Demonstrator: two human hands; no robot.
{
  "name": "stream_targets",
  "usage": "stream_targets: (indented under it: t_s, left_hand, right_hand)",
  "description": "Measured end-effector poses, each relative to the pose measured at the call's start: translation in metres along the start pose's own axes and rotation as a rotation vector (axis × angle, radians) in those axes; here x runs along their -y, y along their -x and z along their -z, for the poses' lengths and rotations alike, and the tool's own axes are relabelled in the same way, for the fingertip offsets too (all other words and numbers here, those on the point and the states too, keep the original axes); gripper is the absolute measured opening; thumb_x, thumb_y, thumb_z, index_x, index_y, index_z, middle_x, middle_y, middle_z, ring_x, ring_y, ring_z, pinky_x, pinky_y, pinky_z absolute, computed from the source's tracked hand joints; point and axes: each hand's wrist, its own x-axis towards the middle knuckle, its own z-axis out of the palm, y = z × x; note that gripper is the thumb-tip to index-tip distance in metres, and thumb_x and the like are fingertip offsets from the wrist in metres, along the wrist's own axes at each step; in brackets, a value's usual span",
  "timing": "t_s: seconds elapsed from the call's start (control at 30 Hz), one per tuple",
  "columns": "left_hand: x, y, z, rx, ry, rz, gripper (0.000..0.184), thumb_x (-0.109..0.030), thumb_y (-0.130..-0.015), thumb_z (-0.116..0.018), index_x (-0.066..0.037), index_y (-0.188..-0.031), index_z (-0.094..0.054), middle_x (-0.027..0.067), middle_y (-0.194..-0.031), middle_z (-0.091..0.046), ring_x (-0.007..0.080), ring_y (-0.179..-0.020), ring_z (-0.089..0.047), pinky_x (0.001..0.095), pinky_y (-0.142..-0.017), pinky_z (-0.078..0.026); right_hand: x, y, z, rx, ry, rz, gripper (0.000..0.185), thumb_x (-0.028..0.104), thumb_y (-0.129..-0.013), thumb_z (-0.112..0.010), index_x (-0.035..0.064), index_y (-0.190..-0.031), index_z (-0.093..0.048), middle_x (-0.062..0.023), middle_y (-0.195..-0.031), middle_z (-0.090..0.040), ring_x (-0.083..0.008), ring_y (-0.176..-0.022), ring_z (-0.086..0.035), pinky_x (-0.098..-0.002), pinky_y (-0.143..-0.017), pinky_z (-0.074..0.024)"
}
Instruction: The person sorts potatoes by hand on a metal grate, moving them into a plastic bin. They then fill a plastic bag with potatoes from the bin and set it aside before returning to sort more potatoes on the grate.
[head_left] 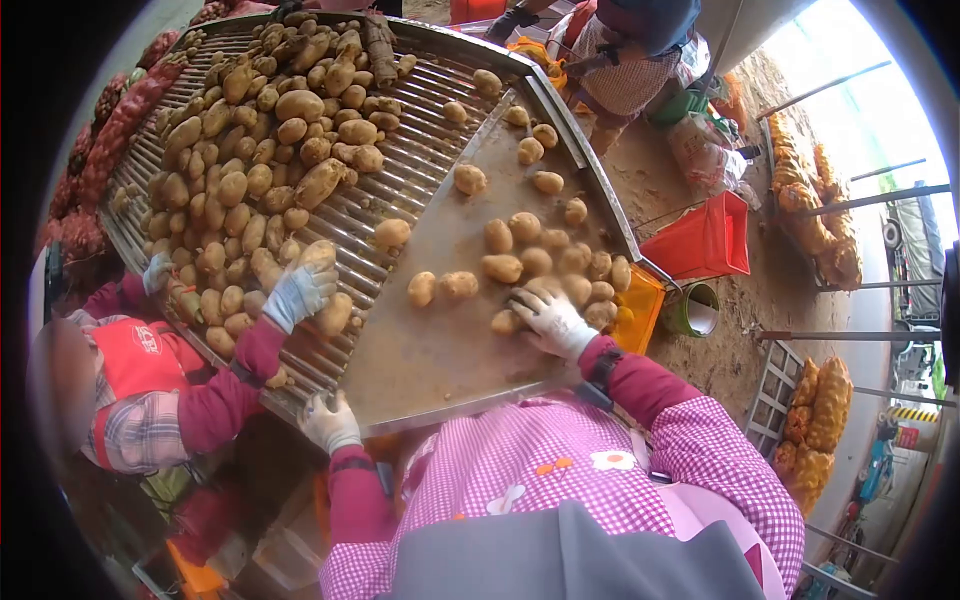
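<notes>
My right hand (pixel 552 322), in a white glove, lies over the metal plate (pixel 430 345) with its fingers spread against a cluster of potatoes (pixel 523 227). Some potatoes by its fingertips are blurred. Beside that hand, at the plate's right end, is an orange-yellow chute or bag mouth (pixel 640 308). My left hand (pixel 330 422), gloved too, rests at the near metal rim, fingers apart, with no potato in it. Two loose potatoes (pixel 441 288) lie on the plate between my hands.
A large potato pile (pixel 270 150) covers the roller table (pixel 410 150). At left a co-worker's gloved hand (pixel 298 297) touches potatoes; another person (pixel 640 60) works across the table. A red basket (pixel 705 240), green bucket (pixel 692 310) and filled net sacks (pixel 828 405) stand at right.
</notes>
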Motion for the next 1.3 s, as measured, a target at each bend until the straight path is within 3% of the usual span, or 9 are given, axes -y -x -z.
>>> stream_targets:
  t_s: [0.1,0.2,0.4,0.73,0.87,0.9,1.03,1.13,1.3]
  left_hand:
    - [0.004,0.000,-0.006,-0.013,-0.011,-0.023,0.028,-0.031,-0.082,-0.081,-0.011,-0.100,-0.075,0.0103,-0.109,-0.075,0.0305,-0.108,-0.067,0.0456,-0.110,-0.043]
    - [-0.007,0.001,0.007,0.041,-0.012,0.013,0.030,-0.032,-0.082,-0.081,-0.008,-0.100,-0.075,0.0120,-0.111,-0.075,0.0324,-0.112,-0.065,0.0459,-0.110,-0.042]
    - [-0.004,0.002,0.002,0.008,-0.036,0.014,0.032,-0.034,-0.083,-0.080,-0.007,-0.101,-0.076,0.0121,-0.111,-0.074,0.0340,-0.112,-0.064,0.0472,-0.109,-0.042]
    - [-0.003,0.004,0.002,-0.007,-0.023,0.025,0.031,-0.035,-0.085,-0.077,-0.007,-0.097,-0.076,0.0119,-0.111,-0.075,0.0336,-0.113,-0.063,0.0456,-0.109,-0.041]
    - [-0.003,0.005,0.003,-0.001,-0.022,0.030,0.030,-0.034,-0.085,-0.077,-0.007,-0.098,-0.076,0.0114,-0.111,-0.075,0.0332,-0.115,-0.062,0.0456,-0.111,-0.040]
    - [-0.005,0.006,0.004,-0.003,-0.017,0.031,0.030,-0.034,-0.085,-0.077,-0.007,-0.098,-0.076,0.0112,-0.111,-0.075,0.0331,-0.115,-0.062,0.0458,-0.111,-0.039]
    - [-0.004,0.006,0.002,-0.001,-0.006,0.033,0.030,-0.033,-0.085,-0.077,-0.006,-0.098,-0.076,0.0118,-0.112,-0.075,0.0344,-0.119,-0.061,0.0464,-0.115,-0.037]
    - [-0.002,0.006,-0.003,-0.011,-0.026,0.032,0.031,-0.033,-0.085,-0.077,-0.005,-0.099,-0.076,0.0124,-0.112,-0.075,0.0348,-0.119,-0.061,0.0474,-0.115,-0.038]
    - [-0.004,0.005,0.000,0.015,-0.014,0.042,0.027,-0.031,-0.084,-0.079,-0.006,-0.093,-0.076,0.0119,-0.112,-0.075,0.0350,-0.120,-0.060,0.0461,-0.114,-0.040]
  right_hand:
    - [-0.025,-0.016,0.004,-0.214,0.004,-0.167,0.069,0.027,-0.080,-0.081,0.0064,-0.142,-0.057,-0.0171,-0.150,-0.053,-0.0362,-0.140,-0.049,-0.0540,-0.114,-0.0388]
    - [-0.044,-0.042,0.005,-0.220,0.059,-0.531,0.077,0.043,-0.088,-0.074,0.0068,-0.151,-0.050,-0.0207,-0.160,-0.043,-0.0390,-0.151,-0.036,-0.0565,-0.122,-0.0265]
    - [-0.013,-0.015,0.004,0.042,0.069,-0.397,0.083,0.050,-0.093,-0.066,0.0072,-0.159,-0.039,-0.0215,-0.164,-0.038,-0.0396,-0.155,-0.030,-0.0585,-0.126,-0.0178]
    - [-0.014,0.046,0.026,-0.041,-0.074,-0.154,0.061,0.035,-0.088,-0.072,0.0066,-0.140,-0.060,-0.0193,-0.153,-0.050,-0.0384,-0.141,-0.048,-0.0555,-0.119,-0.0324]
    - [-0.058,0.044,0.019,-0.282,0.137,-0.670,0.069,0.040,-0.088,-0.072,0.0051,-0.145,-0.056,-0.0224,-0.154,-0.049,-0.0396,-0.147,-0.041,-0.0564,-0.121,-0.0289]
    - [-0.067,0.046,0.012,-0.213,0.122,-0.781,0.075,0.044,-0.090,-0.071,0.0012,-0.148,-0.051,-0.0244,-0.156,-0.046,-0.0407,-0.149,-0.038,-0.0549,-0.120,-0.0307]
    - [-0.043,0.048,0.010,-0.065,-0.051,-0.660,0.080,0.048,-0.092,-0.069,-0.0047,-0.149,-0.048,-0.0264,-0.154,-0.047,-0.0421,-0.148,-0.039,-0.0503,-0.117,-0.0367]
    - [-0.049,0.036,0.022,-0.026,-0.193,-0.610,0.059,0.042,-0.093,-0.069,0.0011,-0.136,-0.061,-0.0197,-0.142,-0.058,-0.0382,-0.133,-0.053,-0.0532,-0.110,-0.0408]
    - [-0.102,-0.033,0.013,-0.428,0.035,-0.618,0.054,0.032,-0.090,-0.072,0.0020,-0.134,-0.062,-0.0183,-0.142,-0.058,-0.0386,-0.130,-0.055,-0.0487,-0.106,-0.0459]
